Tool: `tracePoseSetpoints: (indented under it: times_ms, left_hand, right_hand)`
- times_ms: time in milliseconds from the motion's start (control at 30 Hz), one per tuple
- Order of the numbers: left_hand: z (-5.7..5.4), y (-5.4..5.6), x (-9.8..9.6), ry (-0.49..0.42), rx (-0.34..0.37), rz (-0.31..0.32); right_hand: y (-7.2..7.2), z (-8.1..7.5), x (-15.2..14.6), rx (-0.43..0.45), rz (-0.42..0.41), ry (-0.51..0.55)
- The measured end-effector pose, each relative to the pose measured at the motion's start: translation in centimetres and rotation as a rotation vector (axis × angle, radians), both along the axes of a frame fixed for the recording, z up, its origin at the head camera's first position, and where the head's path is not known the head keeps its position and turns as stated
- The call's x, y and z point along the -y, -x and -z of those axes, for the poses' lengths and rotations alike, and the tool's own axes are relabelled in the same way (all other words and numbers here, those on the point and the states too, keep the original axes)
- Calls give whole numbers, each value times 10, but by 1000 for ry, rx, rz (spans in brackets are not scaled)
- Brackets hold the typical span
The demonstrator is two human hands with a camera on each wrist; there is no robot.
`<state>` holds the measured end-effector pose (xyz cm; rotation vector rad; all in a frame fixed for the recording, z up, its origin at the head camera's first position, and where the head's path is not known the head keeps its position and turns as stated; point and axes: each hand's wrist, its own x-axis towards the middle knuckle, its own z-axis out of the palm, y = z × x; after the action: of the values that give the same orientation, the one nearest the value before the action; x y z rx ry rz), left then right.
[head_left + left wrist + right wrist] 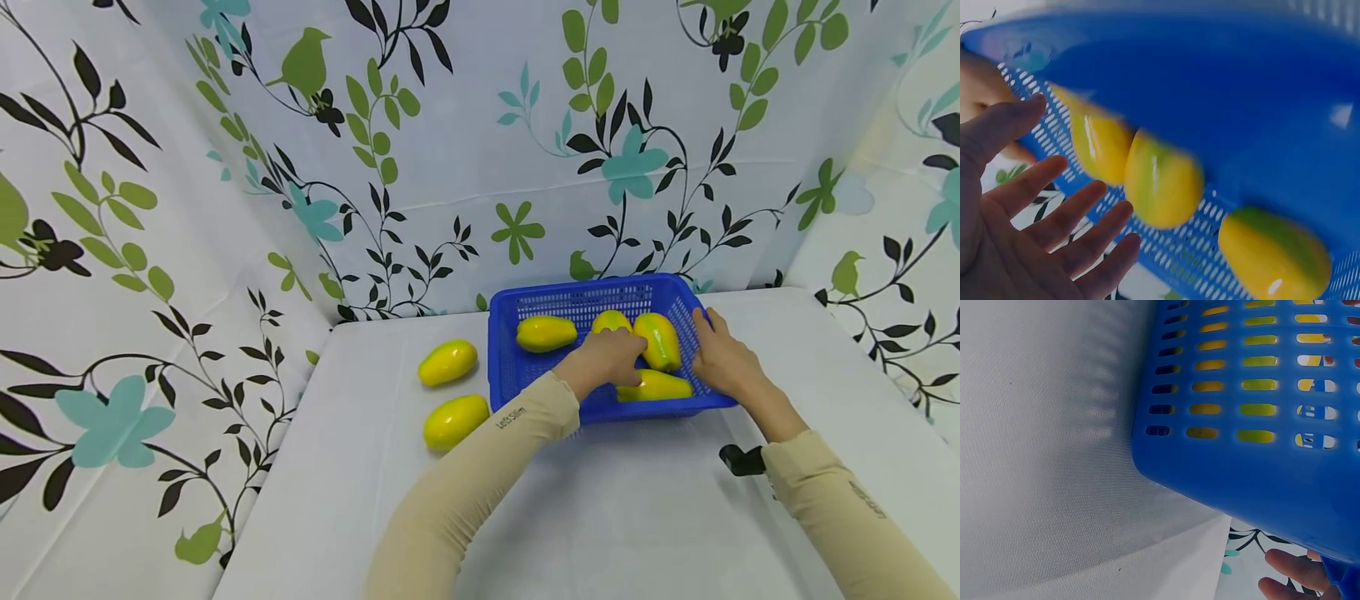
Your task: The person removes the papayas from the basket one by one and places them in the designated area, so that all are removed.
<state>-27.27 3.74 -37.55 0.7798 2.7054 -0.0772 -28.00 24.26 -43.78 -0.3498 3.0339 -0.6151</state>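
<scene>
A blue perforated plastic basket [517, 375] holds several yellow-green mangoes: one mango [546, 333] at the back left, the others grouped toward the right. My left hand [611, 358] is over the basket among the right-hand mangoes, partly hiding the middle mango [611, 320] and the front mango [663, 386]. In the left wrist view its fingers [1066, 225] are spread and fairly straight, holding nothing. At the basket's right rim, my right hand [723, 358] grips the edge; the right wrist view shows its fingers [1300, 572] at that rim, partly hidden behind the wall.
Two more mangoes lie on the white table [360, 467] left of the basket, one mango [447, 362] behind the other mango [453, 423]. A patterned cloth [450, 167] hangs behind and at both sides. A black device [741, 460] sits at the right wrist.
</scene>
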Motion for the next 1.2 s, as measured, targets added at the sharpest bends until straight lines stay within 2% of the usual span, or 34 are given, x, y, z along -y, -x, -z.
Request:
tracePoseSetpoints:
  times_ms: [333, 500, 567, 700, 900, 1033, 1200]
  left_hand:
    - [19, 1, -29, -51, 157, -3]
    - [31, 3, -29, -119, 240, -71]
    - [35, 5, -27, -148, 256, -80]
    - [39, 8, -24, -176, 268, -63]
    - [38, 9, -21, -168, 264, -60]
    - [36, 7, -16, -145, 241, -52]
    - [30, 6, -9, -114, 172, -17]
  right_hand:
    - [-1, 2, -4, -8, 5, 1]
    - [-1, 2, -1, -8, -1, 9]
    - [-1, 2, -1, -13, -3, 9]
    - [0, 2, -2, -20, 0, 7]
    - [0, 3, -3, -15, 2, 4]
    - [0, 3, -3, -14, 2, 1]
    - [0, 2, -2, -11, 1, 2]
